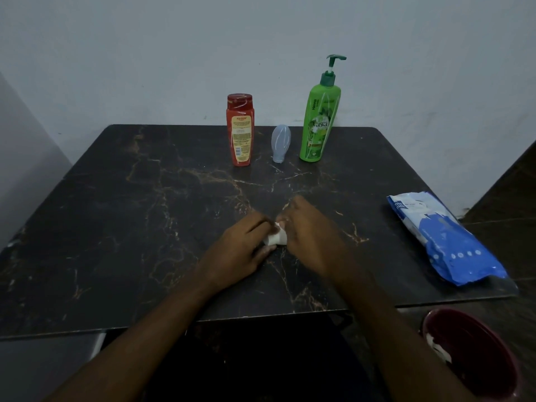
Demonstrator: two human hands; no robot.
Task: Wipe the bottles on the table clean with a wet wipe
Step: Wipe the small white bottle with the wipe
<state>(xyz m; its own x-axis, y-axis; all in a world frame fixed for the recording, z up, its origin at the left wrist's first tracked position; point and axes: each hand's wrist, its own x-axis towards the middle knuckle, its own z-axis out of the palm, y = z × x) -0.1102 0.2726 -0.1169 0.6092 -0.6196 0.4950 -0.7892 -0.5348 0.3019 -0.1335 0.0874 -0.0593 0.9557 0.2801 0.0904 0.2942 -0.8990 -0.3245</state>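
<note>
On the dark marble table (121, 227) a red bottle (240, 130), a small pale translucent bottle (280, 144) standing cap down, and a tall green pump bottle (318, 117) stand in a row near the far edge. In the middle of the table my left hand (240, 248) and my right hand (307, 233) meet over a small white wet wipe (275, 237). Both hands pinch it with curled fingers, and most of the wipe is hidden between them. The bottles stand well beyond both hands, untouched.
A blue and white pack of wet wipes (446, 237) lies at the table's right edge. A dark red bin (475, 355) with white scraps inside sits on the floor at the lower right. A pale wall rises right behind the bottles.
</note>
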